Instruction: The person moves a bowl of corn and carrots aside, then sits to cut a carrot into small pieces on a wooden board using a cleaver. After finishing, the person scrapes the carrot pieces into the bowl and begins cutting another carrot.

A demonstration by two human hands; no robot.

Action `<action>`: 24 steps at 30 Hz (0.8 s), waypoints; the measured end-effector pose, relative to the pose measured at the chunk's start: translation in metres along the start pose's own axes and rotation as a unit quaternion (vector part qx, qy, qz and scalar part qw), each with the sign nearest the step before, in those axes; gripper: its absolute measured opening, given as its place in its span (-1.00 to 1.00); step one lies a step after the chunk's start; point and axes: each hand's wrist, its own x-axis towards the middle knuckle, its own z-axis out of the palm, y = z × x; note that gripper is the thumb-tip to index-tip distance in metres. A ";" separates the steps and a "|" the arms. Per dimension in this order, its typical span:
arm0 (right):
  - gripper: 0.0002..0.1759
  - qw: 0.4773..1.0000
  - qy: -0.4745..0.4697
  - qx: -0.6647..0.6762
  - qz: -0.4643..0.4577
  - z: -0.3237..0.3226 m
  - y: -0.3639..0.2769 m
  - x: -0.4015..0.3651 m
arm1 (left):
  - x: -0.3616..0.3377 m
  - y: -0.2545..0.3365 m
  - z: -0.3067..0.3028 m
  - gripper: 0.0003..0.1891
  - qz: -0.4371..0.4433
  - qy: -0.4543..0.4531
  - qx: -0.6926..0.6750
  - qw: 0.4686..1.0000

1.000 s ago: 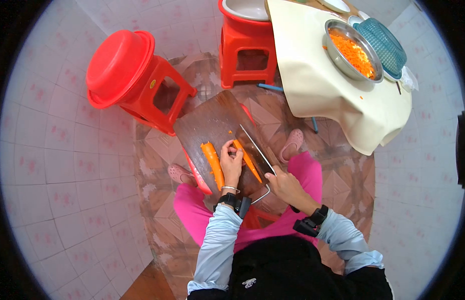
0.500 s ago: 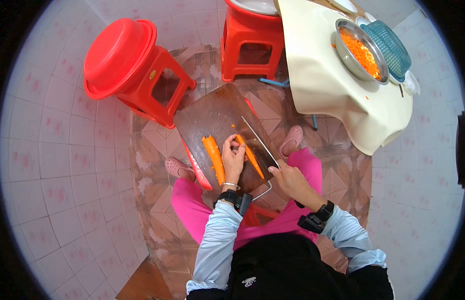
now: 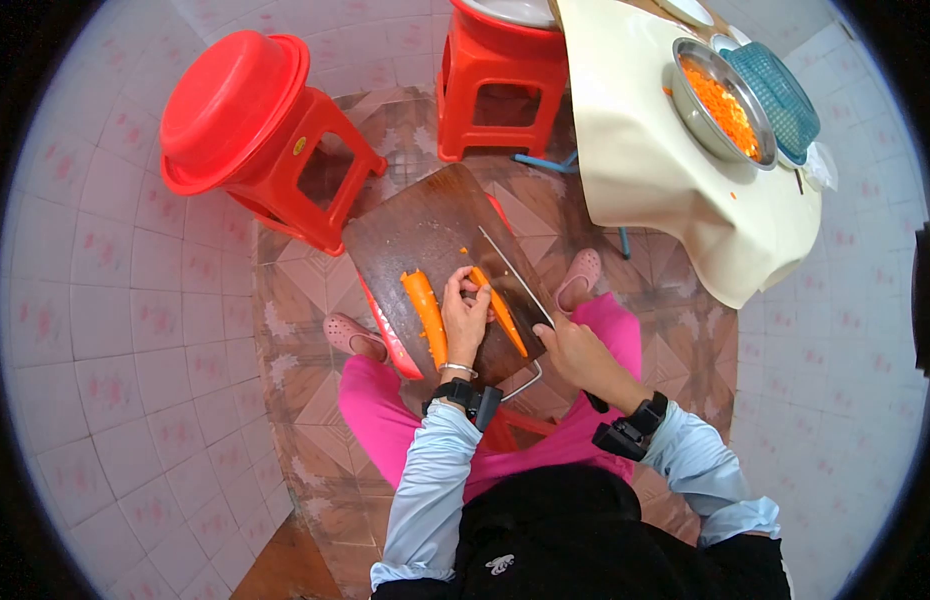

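Head view: your left hand (image 3: 465, 318) presses curled fingertips onto the carrot strip (image 3: 505, 318) in the middle of the cutting board (image 3: 410, 225), pinning it rather than wrapping it. Your right hand (image 3: 577, 352) is closed around the handle of the knife (image 3: 517, 280), whose blade lies lengthwise just along the strip's right side. Over the last second very little has shifted. Both hands keep the same grip, the blade has stayed beside the strip, and only the framing has drifted slightly. By the look of it, the lengthwise cut is still in progress and not finished. A second carrot piece (image 3: 425, 315) lies untouched just left of your left hand. Well apart, on the cloth-covered worktop (image 3: 665, 190), the steel bowl (image 3: 697, 118) holds diced carrot beside a teal basket (image 3: 780, 90).
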 end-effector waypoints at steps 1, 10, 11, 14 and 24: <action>-0.58 1.000 0.002 0.002 -0.003 0.001 0.001 0.005 | 0.000 0.001 0.000 -0.61 0.001 -0.001 -0.004 1.000; -0.53 1.000 0.022 0.005 -0.014 0.017 -0.005 0.062 | 0.002 0.003 0.001 -0.61 -0.010 0.011 -0.011 1.000; -0.53 1.000 0.020 0.006 -0.013 0.017 -0.007 0.063 | 0.002 0.003 0.000 -0.61 -0.012 0.011 -0.010 1.000; -0.52 1.000 0.015 -0.020 -0.001 0.017 -0.010 0.063 | 0.001 0.005 0.002 -0.60 -0.013 0.012 -0.013 1.000; -0.61 0.996 0.085 0.018 -0.018 0.057 -0.017 0.109 | 0.000 0.007 -0.001 -0.60 -0.009 0.010 0.010 1.000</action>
